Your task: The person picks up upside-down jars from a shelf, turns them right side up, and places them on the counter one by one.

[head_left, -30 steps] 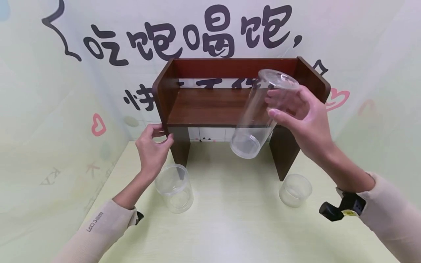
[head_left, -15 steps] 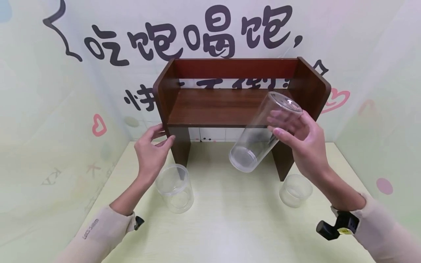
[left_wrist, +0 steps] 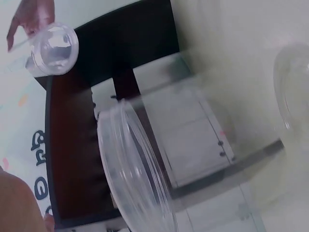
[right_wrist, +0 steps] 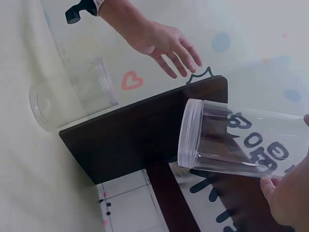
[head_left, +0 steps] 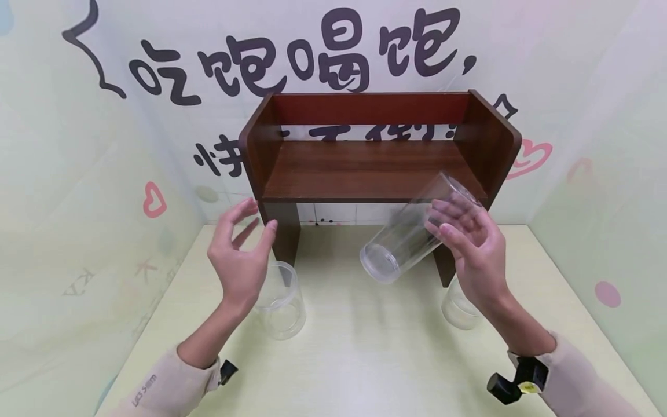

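A tall clear jar (head_left: 414, 227) hung tilted in the air in front of a dark wooden shelf (head_left: 375, 168), its open mouth pointing down and toward the person, its closed end up near the shelf's right leg; the right hand (head_left: 471, 249) gripped it around the upper part, fingers (head_left: 448, 217) curled over the clear wall; from the right wrist camera the jar (right_wrist: 241, 142) showed its ribbed rim against the shelf's dark underside (right_wrist: 140, 135), with the thumb pressed at its lower edge.

The left hand (head_left: 239, 255) hovered open and held nothing, fingers spread and loosely bent, just above a shorter clear jar (head_left: 278, 301) that stood upright on the pale green table (head_left: 365, 359) beside the shelf's left leg; the left wrist camera caught that jar's rim (left_wrist: 133, 169) close up; a third, small clear jar (head_left: 455, 307) stood on the table near the shelf's right leg, partly hidden behind the right forearm; a backdrop with large black characters (head_left: 292, 58) and pink hearts hung behind the shelf.
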`<state>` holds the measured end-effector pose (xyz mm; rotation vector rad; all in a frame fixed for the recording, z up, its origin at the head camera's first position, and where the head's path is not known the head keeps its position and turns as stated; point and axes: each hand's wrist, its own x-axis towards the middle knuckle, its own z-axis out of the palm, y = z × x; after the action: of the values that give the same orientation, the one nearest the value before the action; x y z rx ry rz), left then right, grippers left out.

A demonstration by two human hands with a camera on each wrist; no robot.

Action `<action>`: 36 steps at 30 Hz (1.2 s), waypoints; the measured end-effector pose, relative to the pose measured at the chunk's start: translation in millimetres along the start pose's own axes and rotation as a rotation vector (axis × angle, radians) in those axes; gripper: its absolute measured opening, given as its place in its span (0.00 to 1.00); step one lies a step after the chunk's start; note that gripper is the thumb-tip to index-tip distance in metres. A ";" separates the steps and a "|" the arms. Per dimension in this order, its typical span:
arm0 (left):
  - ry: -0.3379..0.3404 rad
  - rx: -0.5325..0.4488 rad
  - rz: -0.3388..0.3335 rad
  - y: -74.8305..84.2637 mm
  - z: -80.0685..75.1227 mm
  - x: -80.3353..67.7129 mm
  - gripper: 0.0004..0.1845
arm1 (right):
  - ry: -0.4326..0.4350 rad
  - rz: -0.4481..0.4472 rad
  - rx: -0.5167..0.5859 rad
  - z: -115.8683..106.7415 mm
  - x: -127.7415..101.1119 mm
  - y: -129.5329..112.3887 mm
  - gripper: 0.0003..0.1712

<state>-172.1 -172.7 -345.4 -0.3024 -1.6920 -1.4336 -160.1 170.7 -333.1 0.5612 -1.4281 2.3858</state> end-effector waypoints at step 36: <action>-0.627 -0.270 -0.395 -10.7 69.7 -94.6 0.48 | 0.203 0.130 0.259 1.7 -37.1 65.9 0.18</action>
<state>-155.2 -82.0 -418.9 -0.6473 -2.1351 -2.0135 -156.7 136.8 -400.7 0.2806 -1.1099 2.6635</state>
